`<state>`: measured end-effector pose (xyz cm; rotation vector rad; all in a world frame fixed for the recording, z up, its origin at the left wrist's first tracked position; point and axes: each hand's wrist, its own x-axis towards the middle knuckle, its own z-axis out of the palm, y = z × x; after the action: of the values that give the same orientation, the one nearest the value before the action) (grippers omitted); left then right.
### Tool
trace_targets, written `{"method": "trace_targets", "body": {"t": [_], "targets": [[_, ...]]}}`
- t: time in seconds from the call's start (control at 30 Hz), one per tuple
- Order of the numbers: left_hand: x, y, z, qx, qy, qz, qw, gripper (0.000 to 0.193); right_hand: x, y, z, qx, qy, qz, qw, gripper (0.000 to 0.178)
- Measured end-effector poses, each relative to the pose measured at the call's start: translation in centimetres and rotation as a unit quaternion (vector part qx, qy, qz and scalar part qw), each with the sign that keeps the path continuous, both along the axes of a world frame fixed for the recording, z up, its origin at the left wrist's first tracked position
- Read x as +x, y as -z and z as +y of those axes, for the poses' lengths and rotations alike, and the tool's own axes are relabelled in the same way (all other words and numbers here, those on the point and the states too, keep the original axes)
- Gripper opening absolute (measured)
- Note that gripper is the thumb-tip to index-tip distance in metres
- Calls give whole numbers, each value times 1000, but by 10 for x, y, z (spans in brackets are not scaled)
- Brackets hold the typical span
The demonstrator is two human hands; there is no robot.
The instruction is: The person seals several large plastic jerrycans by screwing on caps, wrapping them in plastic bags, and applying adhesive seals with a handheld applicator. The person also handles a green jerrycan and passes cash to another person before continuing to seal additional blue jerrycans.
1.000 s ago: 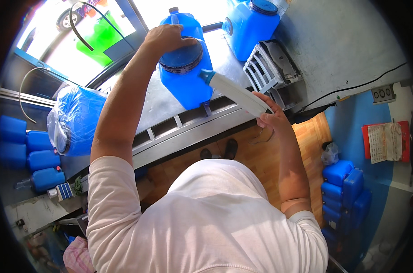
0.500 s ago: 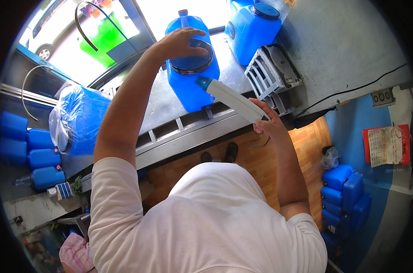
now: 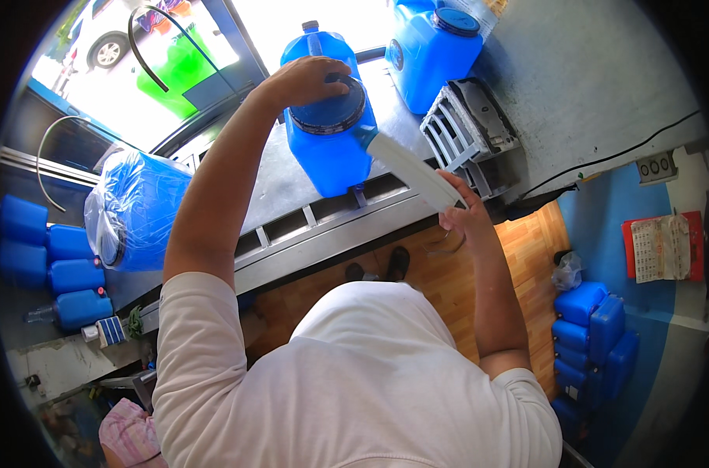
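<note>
A tall blue water container with a big round lid stands on the metal counter in front of me. My left hand is on the lid, its fingers curled at the far edge. In my right hand, fingers wrapped round its near end, is a long white tool with a blue-green nozzle, which looks like a heat gun. The nozzle points at the container's right side, close below the lid. Whether it touches is hard to tell. A thin cord hangs under the right hand.
Another blue container stands at the back right, near a grey slatted box. At the left is a plastic-wrapped blue container. Blue containers are stacked at the right. A black cable crosses the right wall.
My left hand's spread fingers have drawn closer together on the lid. The container has shifted slightly toward me. The white tool's nozzle has moved a little to the right.
</note>
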<state>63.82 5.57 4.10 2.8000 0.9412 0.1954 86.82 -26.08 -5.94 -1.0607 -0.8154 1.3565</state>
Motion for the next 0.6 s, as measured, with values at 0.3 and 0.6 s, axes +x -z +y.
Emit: {"method": "trace_targets", "body": {"t": [0.3,0.6], "targets": [[-7,2,-8,93,-20,-48,994,66,-6,-1,-4,-5,-29,-47,998,68],[4,-15,-6,6,-158,113,981,74,-7,0,-6,-2,-17,-64,998,67]]}}
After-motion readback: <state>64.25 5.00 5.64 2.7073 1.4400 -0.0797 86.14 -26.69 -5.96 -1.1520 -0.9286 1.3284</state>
